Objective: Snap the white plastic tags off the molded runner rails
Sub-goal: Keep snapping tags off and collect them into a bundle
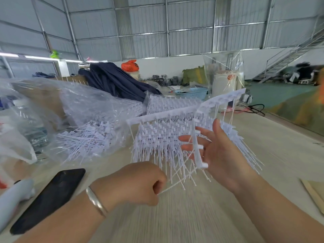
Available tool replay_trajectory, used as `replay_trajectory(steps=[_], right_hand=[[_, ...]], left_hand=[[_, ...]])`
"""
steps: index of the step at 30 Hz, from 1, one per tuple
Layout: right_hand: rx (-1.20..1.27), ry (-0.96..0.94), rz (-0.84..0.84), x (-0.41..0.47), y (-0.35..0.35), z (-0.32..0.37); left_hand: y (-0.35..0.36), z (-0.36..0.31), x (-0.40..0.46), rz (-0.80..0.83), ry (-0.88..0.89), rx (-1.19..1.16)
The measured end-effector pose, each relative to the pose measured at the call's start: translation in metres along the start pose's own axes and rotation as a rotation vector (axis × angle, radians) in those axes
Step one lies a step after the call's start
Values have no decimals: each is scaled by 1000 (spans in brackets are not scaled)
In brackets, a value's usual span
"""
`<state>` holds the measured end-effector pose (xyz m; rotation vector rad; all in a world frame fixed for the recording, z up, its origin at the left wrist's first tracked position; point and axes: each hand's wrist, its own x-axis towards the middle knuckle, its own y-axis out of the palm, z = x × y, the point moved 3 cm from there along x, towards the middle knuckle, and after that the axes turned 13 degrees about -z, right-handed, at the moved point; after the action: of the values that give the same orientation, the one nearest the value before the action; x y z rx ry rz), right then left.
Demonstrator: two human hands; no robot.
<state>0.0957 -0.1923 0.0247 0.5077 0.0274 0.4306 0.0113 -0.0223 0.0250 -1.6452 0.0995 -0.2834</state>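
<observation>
The white plastic tags (168, 142), thin stiff filaments each with a small blocky head, hang in dense rows from the white molded runner rails (163, 115), flat bars held up above the pale wood-grain bench (184, 216). Their long axes run downward and toward the camera, so the loose tips fan out toward the left hand (135, 183), which sits below and nearer than the bundle. That hand's grip is a closed fist pinching the tip of one filament, which stretches up and to the right from it toward a short rail section (198, 148) that stands nearly upright. The right hand (217, 151) lies directly behind this rail, palm up and fingers spread, the rail resting across them rather than clamped; its grip is wide. Judging from this, the snap turns on pulling along the filament's axis, down and left, away from the supported rail. The plastic looks smooth, springy and light. On the bench to the left, a crinkled clear plastic bag (84, 106) holds a heap of loose white tags (87, 137). A glossy black phone (50, 197) lies near the left wrist, which wears a silver bangle (95, 201). Farther back lies dark blue fabric (115, 79).
</observation>
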Motion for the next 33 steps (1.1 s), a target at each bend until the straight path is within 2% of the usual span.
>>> replay_trajectory(steps=[3,5,7,10,11,12,13,15,16,18,21,24,26,29,31,33], right_hand=[[-27,-43,58,-4,5,5],[-48,-61,65,-7,9,4],[-68,-63,65,-10,10,2],[-82,-58,102,-13,11,3],[-98,-62,129,-14,12,4],[-126,-71,160,-16,14,5],[-158,-82,193,-17,15,5],[-191,-89,257,-22,20,4],[-187,-83,282,-23,22,4],[-158,-68,293,-22,22,4],[-87,-21,298,-15,18,5],[-7,44,346,-12,17,4],[18,75,398,-13,20,2],[-10,107,438,-17,25,-4],[-36,108,398,-19,25,-6],[-29,124,316,-20,24,-6]], left_hand=[[-3,-13,-6,25,19,177],[-12,-17,-9,-9,-32,238],[-30,-12,-7,-233,-89,269],[-70,6,5,-830,-91,241],[-76,15,10,-947,-103,191],[-78,24,18,-950,-128,176],[-74,33,30,-855,-158,227],[-59,53,55,-577,-198,374],[-52,60,65,-462,-218,357],[-41,68,80,-289,-235,98],[-21,54,86,-92,-153,-244],[10,34,80,113,-85,-292],[29,26,75,108,-45,-264],[34,20,71,-134,0,-86],[24,20,65,-277,17,28],[10,19,56,-365,18,32]])
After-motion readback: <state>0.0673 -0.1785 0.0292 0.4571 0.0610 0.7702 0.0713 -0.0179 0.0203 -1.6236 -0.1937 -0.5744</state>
